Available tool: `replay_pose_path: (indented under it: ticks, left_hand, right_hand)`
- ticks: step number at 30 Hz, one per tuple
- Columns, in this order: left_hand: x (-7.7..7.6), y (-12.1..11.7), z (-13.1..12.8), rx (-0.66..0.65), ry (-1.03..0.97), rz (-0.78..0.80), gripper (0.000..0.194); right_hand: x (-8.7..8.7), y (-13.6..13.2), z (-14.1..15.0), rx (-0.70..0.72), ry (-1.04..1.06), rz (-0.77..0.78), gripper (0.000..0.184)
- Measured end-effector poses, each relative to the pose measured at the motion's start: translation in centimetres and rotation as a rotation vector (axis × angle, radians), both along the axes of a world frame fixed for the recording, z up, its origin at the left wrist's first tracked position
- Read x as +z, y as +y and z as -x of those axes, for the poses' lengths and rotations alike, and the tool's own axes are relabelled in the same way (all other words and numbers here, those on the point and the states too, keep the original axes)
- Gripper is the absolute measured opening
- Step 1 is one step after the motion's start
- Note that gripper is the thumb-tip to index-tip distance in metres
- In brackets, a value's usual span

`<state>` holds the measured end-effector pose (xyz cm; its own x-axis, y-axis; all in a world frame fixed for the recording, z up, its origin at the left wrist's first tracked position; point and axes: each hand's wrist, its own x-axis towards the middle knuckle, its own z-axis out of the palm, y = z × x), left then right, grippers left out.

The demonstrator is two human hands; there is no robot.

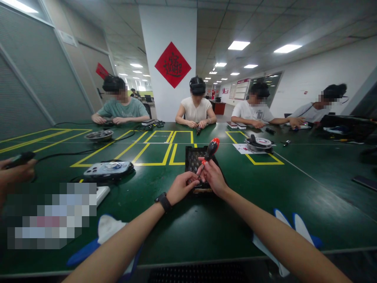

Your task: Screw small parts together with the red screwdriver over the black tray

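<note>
A screwdriver (212,147) with a black and red handle rests in the fingers of my right hand (215,177), handle up and to the right, its thin shaft slanting down to the left. My left hand (183,184), a black band on its wrist, has thumb and fingers closed together by the screwdriver's tip. Whatever they pinch is too small to make out. Beneath both hands lies an open black case (187,158) with a patterned inside, partly covered by my fingers.
White-and-blue gloves (110,228) lie by my left forearm, with another pair (302,230) by my right. Beyond are a phone (108,168), a metal bowl (99,135), a round metal tin (259,142) and yellow tape lines (150,164). Several people sit around the green table (165,243).
</note>
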<state>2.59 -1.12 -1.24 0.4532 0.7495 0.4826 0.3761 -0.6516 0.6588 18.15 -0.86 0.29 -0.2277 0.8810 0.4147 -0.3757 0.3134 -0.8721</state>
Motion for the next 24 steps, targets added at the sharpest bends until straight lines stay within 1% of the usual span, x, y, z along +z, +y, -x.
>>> replay_pose_path:
  ticks: [3, 12, 15, 18, 24]
  left_hand:
    - [-0.07, 0.07, 0.0, 0.014, -0.014, -0.005, 0.019]
    - [-0.09, 0.33, 0.42, -0.037, -0.031, 0.016, 0.024]
    - [-0.09, 0.42, 0.45, -0.05, -0.014, 0.016, 0.026]
    - [-0.27, 0.61, 0.37, -0.028, -0.03, 0.005, 0.025]
    - [-0.5, 0.54, 0.36, -0.031, -0.064, 0.083, 0.025]
  right_hand:
    - [0.05, 0.01, 0.03, 0.017, 0.005, 0.007, 0.032]
    - [-0.3, -0.01, -0.22, 0.116, 0.076, 0.014, 0.033]
    - [-0.29, -0.1, -0.25, 0.091, 0.063, 0.013, 0.034]
    - [-0.24, -0.2, -0.2, 0.05, 0.045, -0.01, 0.034]
    - [-0.26, -0.34, 0.05, 0.028, 0.021, -0.025, 0.037]
